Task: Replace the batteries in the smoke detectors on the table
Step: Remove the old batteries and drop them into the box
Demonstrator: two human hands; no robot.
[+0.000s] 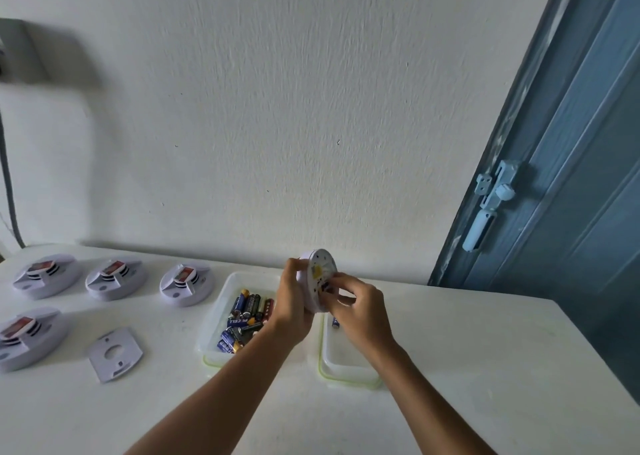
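Above the white tabletop [450,368], between two clear plastic tubs, a round white smoke detector [317,274] is held up on edge, with its open back turned toward the right. It is gripped by the left hand [294,311], whose fingers are curled round the rim on the left side while the thumb is laid near the top edge. The left forearm is extended up from the lower middle of the view, the wrist bent slightly inward. The right hand [360,311] is brought against the detector's exposed back; its fingertips [334,283] are bunched and pinched at the battery recess, where a dark shape is glimpsed, though whether a cell is actually gripped cannot be told. The right forearm is angled in from the lower right.

Under the left hand, a clear rectangular tub with a green-tinted rim [221,302] is filled with a heap of loose cylindrical batteries [247,319], mostly blue and black. Under the right hand, a second clear tub [343,364] is seen, with one blue battery [335,322] lying at its far end.

Further left on the table, four more round white smoke detectors [116,278] are laid face up, three in a row and one nearer. Beside the near one, a flat white mounting plate with a round hole [114,354] is laid. A blue door with a pale bolt latch [491,201] is seen at the right.
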